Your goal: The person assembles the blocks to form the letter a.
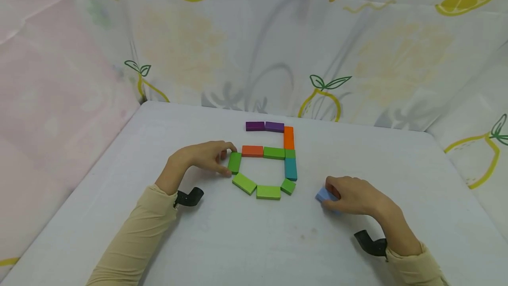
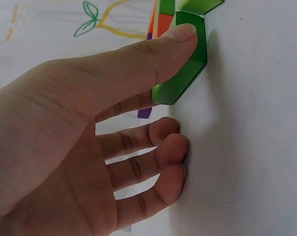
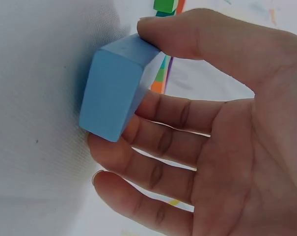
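Note:
On the white table, flat colored blocks lie in a figure of a closed loop with an arm above it. My left hand is at the loop's left side, thumb and forefinger pinching a green block by its two ends. Its other three fingers are bent beside the block. Right of the loop, my right hand grips a light blue block between thumb and fingers, low over the table. Nearest to the left hand are a red-orange block and a lime green block.
Two purple blocks and an orange block form the upper arm. A teal block lies on the loop's right, a lime block at its bottom. Behind the table hangs a lemon-printed cloth. Both wrists carry black camera mounts.

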The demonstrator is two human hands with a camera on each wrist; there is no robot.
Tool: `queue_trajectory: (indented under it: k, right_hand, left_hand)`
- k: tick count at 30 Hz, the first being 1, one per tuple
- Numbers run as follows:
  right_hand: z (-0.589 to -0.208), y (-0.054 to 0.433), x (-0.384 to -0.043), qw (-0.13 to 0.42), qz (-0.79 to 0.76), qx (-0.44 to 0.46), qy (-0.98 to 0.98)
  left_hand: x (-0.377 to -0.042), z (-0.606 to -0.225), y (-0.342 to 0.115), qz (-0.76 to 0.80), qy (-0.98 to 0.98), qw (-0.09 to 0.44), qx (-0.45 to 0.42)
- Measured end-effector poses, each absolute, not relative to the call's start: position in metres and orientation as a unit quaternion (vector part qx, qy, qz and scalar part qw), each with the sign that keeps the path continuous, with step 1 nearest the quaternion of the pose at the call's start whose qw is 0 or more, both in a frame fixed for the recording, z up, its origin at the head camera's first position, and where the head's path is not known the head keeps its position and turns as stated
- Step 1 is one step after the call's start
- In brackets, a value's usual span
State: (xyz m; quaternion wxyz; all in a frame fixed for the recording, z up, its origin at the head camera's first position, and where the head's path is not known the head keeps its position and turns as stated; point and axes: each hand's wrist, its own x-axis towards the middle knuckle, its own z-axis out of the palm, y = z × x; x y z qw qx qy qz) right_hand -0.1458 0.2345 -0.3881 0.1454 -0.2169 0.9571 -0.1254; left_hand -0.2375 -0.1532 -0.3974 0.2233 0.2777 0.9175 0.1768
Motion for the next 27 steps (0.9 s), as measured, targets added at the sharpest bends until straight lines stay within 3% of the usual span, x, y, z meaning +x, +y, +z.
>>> queue_trajectory:
  k: [27]
  right_hand:
    - [-0.394,0.215,-0.149,0.117,-0.129,-0.233,0.957]
  left_hand:
    - [-0.237,-0.396,-0.153,0.171,0.919,0.223,0.277]
